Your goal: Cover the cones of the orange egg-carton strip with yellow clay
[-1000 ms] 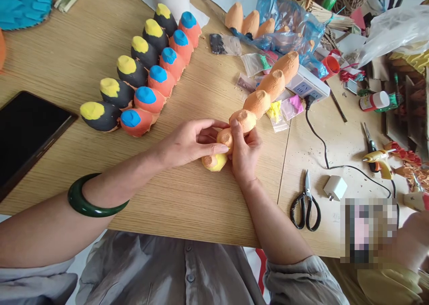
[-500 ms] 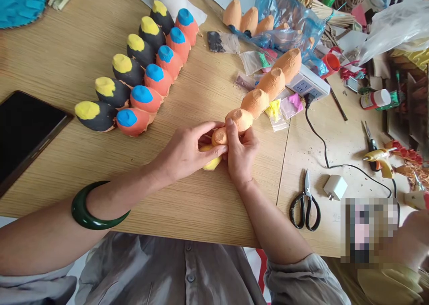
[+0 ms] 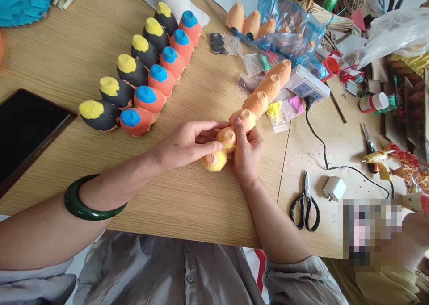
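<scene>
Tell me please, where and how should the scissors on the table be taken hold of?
The grip should be the black handle loops, coming from the person's side of the table. The scissors lie with these loops toward that side and the metal blades pointing away, so this approach likely keeps fingers off the blades.

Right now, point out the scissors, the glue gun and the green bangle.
Scissors (image 3: 307, 190): head view, on the metal near the pivot.
Glue gun (image 3: 384, 169): head view, on the yellow handle.
Green bangle (image 3: 75, 206): head view, on its thick outer side.
</scene>
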The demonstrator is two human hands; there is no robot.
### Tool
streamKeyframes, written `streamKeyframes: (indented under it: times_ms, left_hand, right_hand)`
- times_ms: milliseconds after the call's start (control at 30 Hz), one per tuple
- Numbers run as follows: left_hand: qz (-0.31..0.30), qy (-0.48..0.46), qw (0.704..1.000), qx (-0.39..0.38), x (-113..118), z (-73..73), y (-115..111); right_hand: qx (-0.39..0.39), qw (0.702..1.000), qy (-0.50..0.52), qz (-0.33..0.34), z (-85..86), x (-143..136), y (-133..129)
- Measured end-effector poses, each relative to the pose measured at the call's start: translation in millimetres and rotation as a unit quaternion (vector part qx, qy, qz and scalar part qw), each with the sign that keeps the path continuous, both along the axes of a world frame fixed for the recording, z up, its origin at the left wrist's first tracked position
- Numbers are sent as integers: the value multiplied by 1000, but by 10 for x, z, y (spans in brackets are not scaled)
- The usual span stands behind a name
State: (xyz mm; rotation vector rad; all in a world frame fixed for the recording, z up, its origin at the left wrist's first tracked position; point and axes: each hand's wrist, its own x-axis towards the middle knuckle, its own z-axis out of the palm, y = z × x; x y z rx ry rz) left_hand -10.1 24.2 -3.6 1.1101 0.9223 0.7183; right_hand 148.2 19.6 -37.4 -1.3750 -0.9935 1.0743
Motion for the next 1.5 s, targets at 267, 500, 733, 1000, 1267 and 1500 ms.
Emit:
streamKeyframes:
  times_ms: [267, 500, 733, 1000, 1267, 1500]
  left_hand:
    - [4, 14, 1000, -3, 23, 1, -35]
    - [51, 67, 995, 55, 51, -45, -85]
    - [102, 183, 967, 147, 38, 2, -97]
    - [71, 101, 989, 79, -6, 72, -74]
    - [55, -34, 998, -20, -67, 36, -9]
    - [-60, -99, 993, 2, -151, 67, 91]
  right_hand:
    - [-11, 1000, -12, -18, 26, -27, -14]
    - [16, 999, -35, -5, 26, -26, -57]
    - [51, 997, -60, 12, -84, -64, -89]
    - [23, 999, -23, 12, -53, -24, -64]
    - [64, 997, 38, 22, -83, 35, -30]
    - [135, 991, -12, 11, -133, 118, -68]
